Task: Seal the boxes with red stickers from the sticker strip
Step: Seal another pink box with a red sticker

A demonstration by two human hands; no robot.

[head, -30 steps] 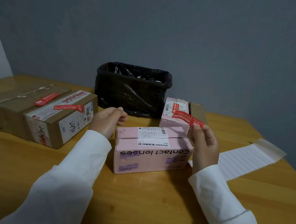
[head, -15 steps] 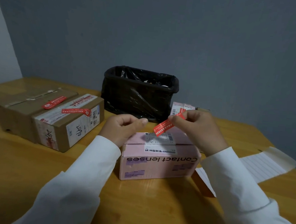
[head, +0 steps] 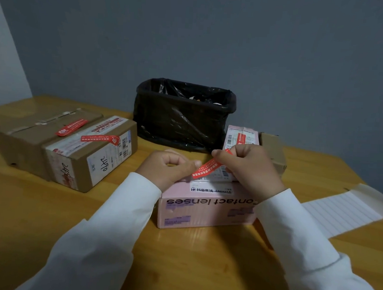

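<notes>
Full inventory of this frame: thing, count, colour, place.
brown boxes: 2, cardboard, side by side at table's left, each with a red sticker on top
pink box: 1, "Contact lenses" print, centre front, under both hands
small pink box: 1, behind the right hand, red sticker on top
small brown box: 1, right of the small pink box
black bin: 1, bag-lined, centre back
red sticker: 1, loose, above the pink box top
sticker strip: 1, white lined backing, table's right
table: 1, wood
left hand: fingers curled, at sticker's lower end
right hand: pinches sticker's upper end
</notes>
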